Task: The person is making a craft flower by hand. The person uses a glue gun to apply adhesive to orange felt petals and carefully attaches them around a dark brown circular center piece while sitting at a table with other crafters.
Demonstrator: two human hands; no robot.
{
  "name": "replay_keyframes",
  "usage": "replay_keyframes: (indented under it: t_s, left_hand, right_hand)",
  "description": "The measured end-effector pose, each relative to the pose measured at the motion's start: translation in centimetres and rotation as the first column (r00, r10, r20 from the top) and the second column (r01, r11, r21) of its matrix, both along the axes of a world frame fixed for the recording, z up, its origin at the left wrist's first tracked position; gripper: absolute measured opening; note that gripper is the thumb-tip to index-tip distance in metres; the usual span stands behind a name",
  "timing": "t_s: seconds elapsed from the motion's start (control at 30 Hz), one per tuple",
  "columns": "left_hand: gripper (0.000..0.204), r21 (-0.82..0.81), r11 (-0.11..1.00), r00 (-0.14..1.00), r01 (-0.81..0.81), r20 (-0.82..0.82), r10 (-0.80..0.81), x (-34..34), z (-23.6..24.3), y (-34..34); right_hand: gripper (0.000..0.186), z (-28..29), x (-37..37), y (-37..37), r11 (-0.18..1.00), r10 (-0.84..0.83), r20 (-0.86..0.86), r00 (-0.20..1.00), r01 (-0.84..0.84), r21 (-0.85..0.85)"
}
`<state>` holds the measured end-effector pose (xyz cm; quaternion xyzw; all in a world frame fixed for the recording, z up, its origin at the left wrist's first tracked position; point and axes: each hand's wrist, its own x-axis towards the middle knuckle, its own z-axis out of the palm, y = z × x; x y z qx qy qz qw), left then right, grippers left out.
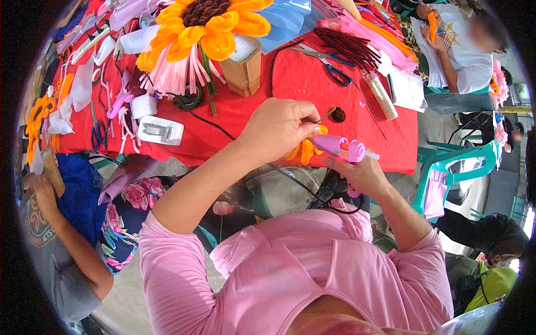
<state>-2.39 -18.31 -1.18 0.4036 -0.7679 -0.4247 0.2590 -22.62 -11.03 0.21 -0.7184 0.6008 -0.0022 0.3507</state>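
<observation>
In the head view, the left hand (279, 125) is closed, thumb and forefinger pinching a thin green stem (327, 116), whose far end meets a dark brown coil (338, 115) just above the red-covered bench (304, 89) or on it; I cannot tell which. The pinch probably keeps the stem steady and the fingers off the coil. Orange fuzzy loops (306, 152) lie just below that hand near the bench's front edge; whether they join the stem is hidden by the fingers.

The right hand (360, 173) is wrapped around the grip of a lilac glue gun (335, 145), its nozzle turned left toward the loops — likely so glue can land there without moving the flower parts far. Cut stems lie bundled further back, perhaps to leave the front edge for handwork.

Counted on the bench: one large orange flower (206, 12), one cardboard box (242, 75) with white filling, one pale cylindrical bottle (382, 97), one white roll (144, 106), and two pairs of dark-blue-handled scissors that I can make out — one pair (325, 57) beside the brown stems (347, 49), the other (99, 133) at far left. The bundled stems are too many to count.
</observation>
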Motion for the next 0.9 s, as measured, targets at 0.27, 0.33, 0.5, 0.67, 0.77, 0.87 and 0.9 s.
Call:
replay_keyframes:
  t_s: [0.27, 0.33, 0.5, 0.67, 0.77, 0.87, 0.9]
  left_hand:
    - [0.014, -0.010, 1.000, 1.000, -0.002, 0.015, 0.002, 0.0, -0.1, -0.1]
    - [0.013, -0.024, 1.000, 1.000, 0.001, 0.012, 0.000, 0.0, -0.2, -0.1]
    - [0.013, -0.025, 1.000, 1.000, 0.003, 0.009, -0.002, 0.1, -0.1, -0.1]
    - [0.013, -0.007, 1.000, 1.000, -0.007, -0.002, 0.007, 0.1, -0.2, -0.1]
    - [0.012, -0.005, 1.000, 1.000, -0.010, -0.001, 0.010, 0.1, -0.1, -0.1]
    - [0.012, -0.010, 1.000, 1.000, -0.013, 0.012, 0.013, 0.1, -0.2, -0.1]
    - [0.012, 0.004, 1.000, 1.000, -0.012, 0.005, 0.012, 0.1, -0.2, -0.1]
  right_hand:
    - [0.020, 0.1, -0.3, 0.0, 0.975, 0.159, -0.071, 0.985, -0.168, -0.147]
    - [0.020, 1.1, 0.4, -0.4, 0.999, 0.047, -0.048, 0.998, -0.047, -0.014]
    - [0.020, 0.0, -0.4, -0.3, 0.999, 0.048, -0.086, 0.995, -0.050, -0.010]
    - [0.017, -0.8, -0.9, -0.2, 0.973, 0.166, -0.101, 0.981, -0.180, -0.146]
    - [0.017, -1.8, -1.7, -0.2, 0.893, 0.308, -0.151, 0.939, -0.340, -0.293]
    - [0.017, -1.0, -0.6, -0.5, 0.997, -0.056, 0.032, 0.998, 0.058, -0.055]
    - [0.017, -1.1, -0.6, -0.5, 0.997, -0.056, 0.033, 0.998, 0.058, -0.056]
